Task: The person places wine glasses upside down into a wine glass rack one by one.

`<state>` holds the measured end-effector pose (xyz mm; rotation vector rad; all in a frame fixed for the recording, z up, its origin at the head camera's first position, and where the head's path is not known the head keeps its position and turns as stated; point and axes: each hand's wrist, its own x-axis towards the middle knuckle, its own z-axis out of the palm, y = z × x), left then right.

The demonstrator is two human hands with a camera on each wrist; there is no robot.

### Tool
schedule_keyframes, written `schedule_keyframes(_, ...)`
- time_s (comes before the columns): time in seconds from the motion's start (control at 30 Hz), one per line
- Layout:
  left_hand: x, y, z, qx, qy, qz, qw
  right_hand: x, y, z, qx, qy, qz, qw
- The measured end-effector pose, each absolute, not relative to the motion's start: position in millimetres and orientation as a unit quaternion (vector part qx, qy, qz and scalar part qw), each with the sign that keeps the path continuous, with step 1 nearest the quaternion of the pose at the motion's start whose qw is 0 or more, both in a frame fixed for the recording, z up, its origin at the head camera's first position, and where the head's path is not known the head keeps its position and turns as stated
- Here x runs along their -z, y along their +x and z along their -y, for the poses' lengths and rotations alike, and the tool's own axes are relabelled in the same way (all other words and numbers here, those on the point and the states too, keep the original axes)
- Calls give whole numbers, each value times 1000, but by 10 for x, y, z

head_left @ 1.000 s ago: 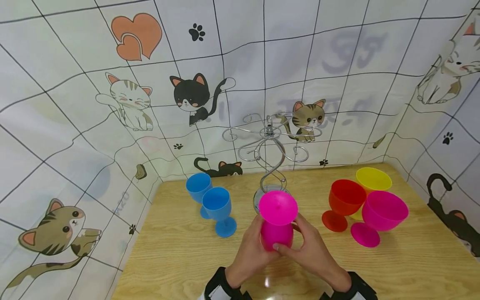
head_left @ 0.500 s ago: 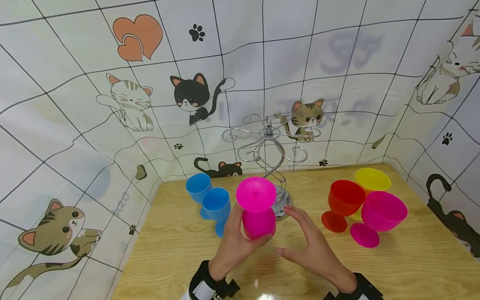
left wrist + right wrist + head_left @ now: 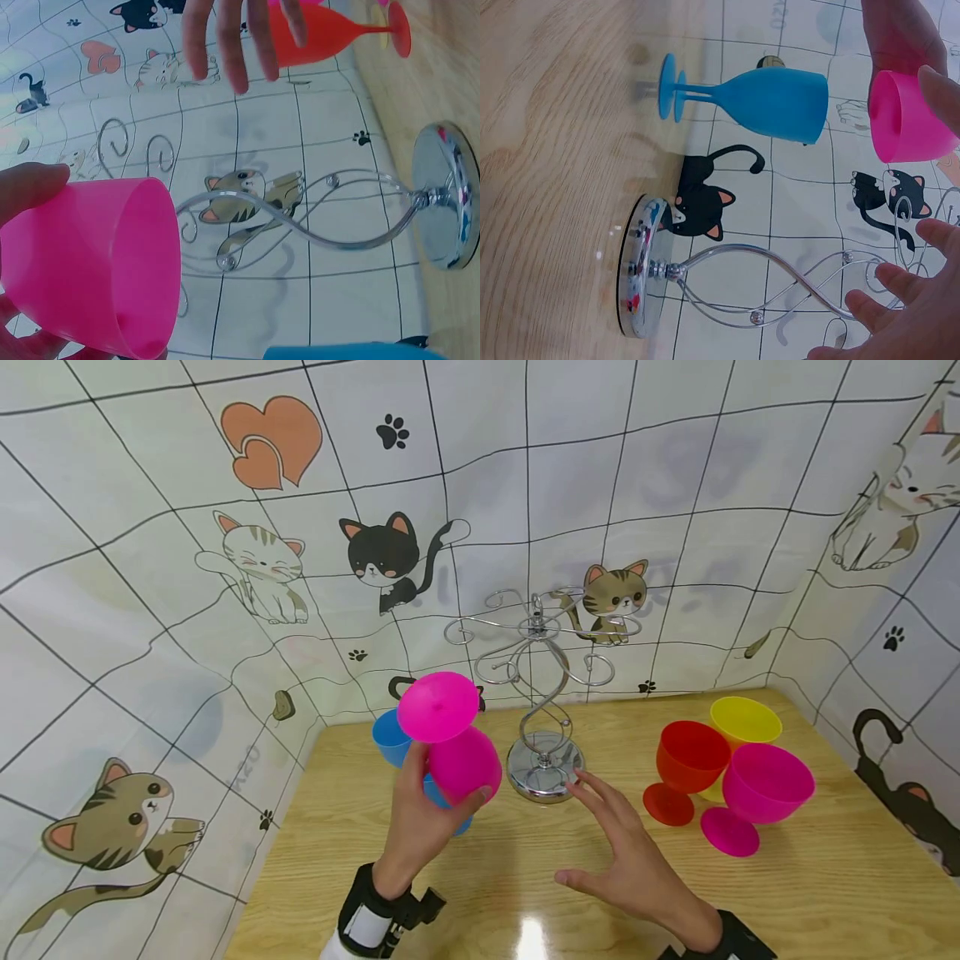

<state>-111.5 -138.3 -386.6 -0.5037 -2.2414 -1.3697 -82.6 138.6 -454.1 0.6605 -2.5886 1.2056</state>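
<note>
My left hand (image 3: 423, 827) grips a pink goblet (image 3: 465, 766) by its bowl, the goblet held upside down with its round foot on top and tilted a little left. In the left wrist view the bowl (image 3: 90, 266) shows its rim facing the tabletop. Two blue goblets (image 3: 772, 101) stand upright behind and below it, partly hidden by the pink one in the head view. My right hand (image 3: 637, 868) is held in the air with fingers spread and holds nothing, near the round chrome base (image 3: 543, 781) of a wire stand (image 3: 537, 627).
On the right of the wooden table (image 3: 510, 885) stand a red goblet (image 3: 692, 756), a yellow goblet (image 3: 745, 718) and another pink goblet (image 3: 768, 782), close together. The stand's curled arms spread out at the top. A cat-printed sheet (image 3: 487, 485) hangs around the table's back and sides.
The pink goblet, first held in both hands at the middle, has moved left and up in my left hand, over the blue goblets. My right hand has let go and stays behind.
</note>
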Motion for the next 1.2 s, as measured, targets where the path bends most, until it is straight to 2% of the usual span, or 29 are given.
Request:
schedule_keyframes(0.37, 3735, -1330, 1603, 507, -106, 823, 234, 4597, -837, -1460, -353, 234, 897, 129)
schedule_keyframes(0.87, 3601, -1824, 1762, 511, -77, 822, 239, 4738, -788, -1593, -321, 229, 908, 143)
schedule_keyframes(1.2, 3493, -2072, 1843, 489, -70, 849, 186, 4759, -751, -1683, -329, 200, 917, 103)
